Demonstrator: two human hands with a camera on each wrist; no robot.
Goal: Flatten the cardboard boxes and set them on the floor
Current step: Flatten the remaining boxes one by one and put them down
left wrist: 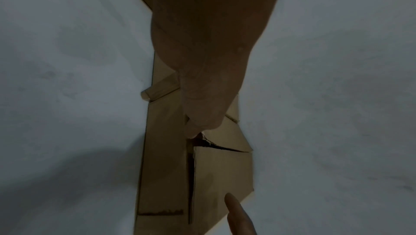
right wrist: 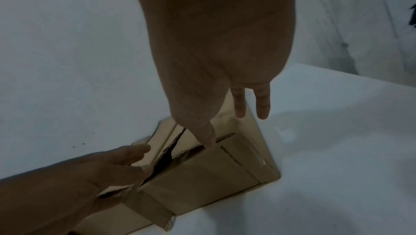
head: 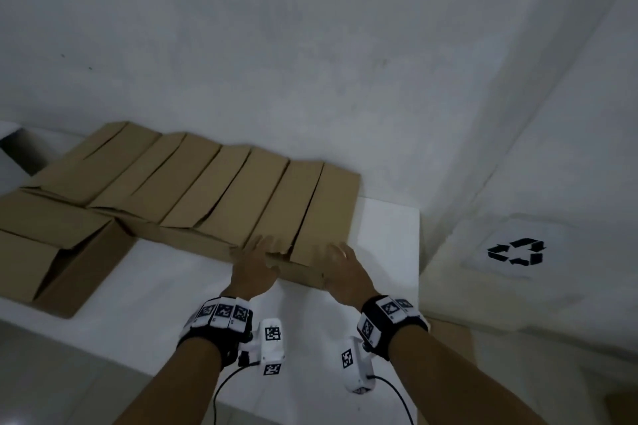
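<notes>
Several brown cardboard boxes stand in a row against the wall on a white table [head: 386, 235]. Both hands reach to the rightmost box [head: 310, 210], whose top flaps are torn and parted along the seam [right wrist: 166, 153]. My left hand [head: 255, 262] lies with straight fingers at the near left of the flaps, fingertips at the gap [left wrist: 195, 128]. My right hand [head: 345, 269] hovers over the box's near right corner, fingers spread, one fingertip [right wrist: 209, 141] touching the flap edge. Neither hand grips anything.
An open box [head: 58, 252] lies on its side at the table's left. Right of the table, on the floor, lies a pale sheet with a black recycling mark [head: 516, 251]. The wall [head: 310, 62] stands directly behind the boxes.
</notes>
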